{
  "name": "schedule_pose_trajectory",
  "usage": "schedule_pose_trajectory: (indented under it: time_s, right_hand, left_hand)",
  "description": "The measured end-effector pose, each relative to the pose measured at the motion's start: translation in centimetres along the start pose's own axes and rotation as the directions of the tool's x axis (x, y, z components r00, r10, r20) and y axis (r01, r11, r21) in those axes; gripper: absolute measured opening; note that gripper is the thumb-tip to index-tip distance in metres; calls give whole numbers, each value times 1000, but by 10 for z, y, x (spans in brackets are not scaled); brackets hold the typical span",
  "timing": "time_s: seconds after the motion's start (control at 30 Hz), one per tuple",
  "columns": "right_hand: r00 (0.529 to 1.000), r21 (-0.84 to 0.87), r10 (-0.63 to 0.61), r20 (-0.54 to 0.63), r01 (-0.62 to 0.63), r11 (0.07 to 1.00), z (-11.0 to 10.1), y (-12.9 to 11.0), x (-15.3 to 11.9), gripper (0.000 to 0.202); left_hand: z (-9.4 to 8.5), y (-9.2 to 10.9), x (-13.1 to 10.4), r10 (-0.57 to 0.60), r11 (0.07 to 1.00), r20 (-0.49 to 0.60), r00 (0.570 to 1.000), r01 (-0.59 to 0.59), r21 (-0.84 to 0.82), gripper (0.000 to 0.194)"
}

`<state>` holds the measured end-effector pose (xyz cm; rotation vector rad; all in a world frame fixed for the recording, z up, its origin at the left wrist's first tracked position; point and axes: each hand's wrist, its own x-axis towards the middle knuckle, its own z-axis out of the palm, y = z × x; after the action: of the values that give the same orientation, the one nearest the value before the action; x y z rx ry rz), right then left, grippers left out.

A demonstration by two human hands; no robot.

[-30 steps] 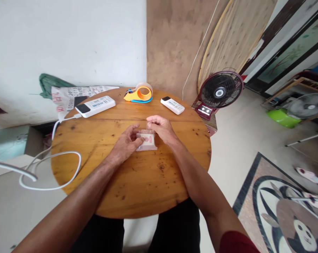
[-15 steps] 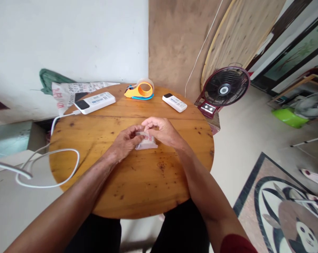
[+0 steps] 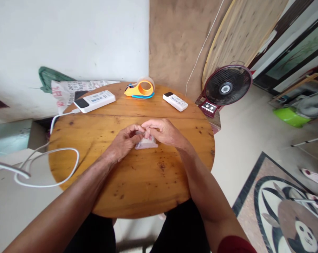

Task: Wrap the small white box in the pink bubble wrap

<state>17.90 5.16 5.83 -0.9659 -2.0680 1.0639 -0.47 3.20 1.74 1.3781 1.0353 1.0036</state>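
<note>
A small clear plastic packet with white contents and reddish print lies on the wooden table, partly covered by my fingers. My left hand grips its left side, thumb on top. My right hand is bent over the packet's upper edge, with thumb and forefinger pinched close to the left fingertips. What sits between the right fingertips is too small to make out.
At the table's back stand a white power bank with a white cable, an orange tape dispenser and a smaller white device. A dark red fan is beyond the right edge.
My right hand has lowered slightly over the packet, its fingers closer to my left fingertips. The packet stays in place, and the view has shifted very little.
</note>
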Motion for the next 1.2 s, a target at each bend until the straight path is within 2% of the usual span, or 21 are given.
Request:
schedule_pose_trajectory:
  time_s: [0.1, 0.23, 0.3, 0.43, 0.53, 0.67, 0.87, 1.03, 1.2]
  right_hand:
    - [999, 63, 32, -39, -29, 998, 0, 4, 2, 27]
    - [966, 49, 79, -247, -68, 996, -1, 16, 8, 19]
    - [956, 38, 117, -268, -111, 993, -1, 21, 11, 13]
    - [978, 72, 194, -81, -189, 979, 1, 27, 10, 13]
    - [970, 110, 237, 45, -241, 964, 1, 27, 8, 18]
    - [963, 158, 249, 100, -262, 952, 0, 30, 9, 19]
    - [962, 174, 229, 151, -254, 951, -3, 33, 10, 21]
    - [956, 159, 245, 161, -271, 949, -2, 30, 9, 22]
    - [955, 194, 230, 186, -265, 944, -3, 30, 10, 24]
  left_hand:
    - [1, 1, -1, -9, 1000, -25, 1000, 9, -4, 22]
    - [2, 2, -1, -35, 999, -71, 997, 34, -4, 25]
    - [2, 3, -2, -38, 999, -75, 996, 38, 3, 25]
    - [1, 6, -3, -36, 999, -65, 997, 37, 23, 21]
    - [0, 8, -4, -62, 998, -68, 996, 63, 15, 18]
    - [0, 7, -4, -71, 997, -73, 995, 68, -44, 19]
    - [1, 0, -1, -2, 1000, -25, 1000, 2, 14, 20]
    - [3, -2, -1, -11, 1000, -34, 999, 11, 11, 24]
    - [2, -3, -1, -37, 999, 6, 999, 37, -3, 27]
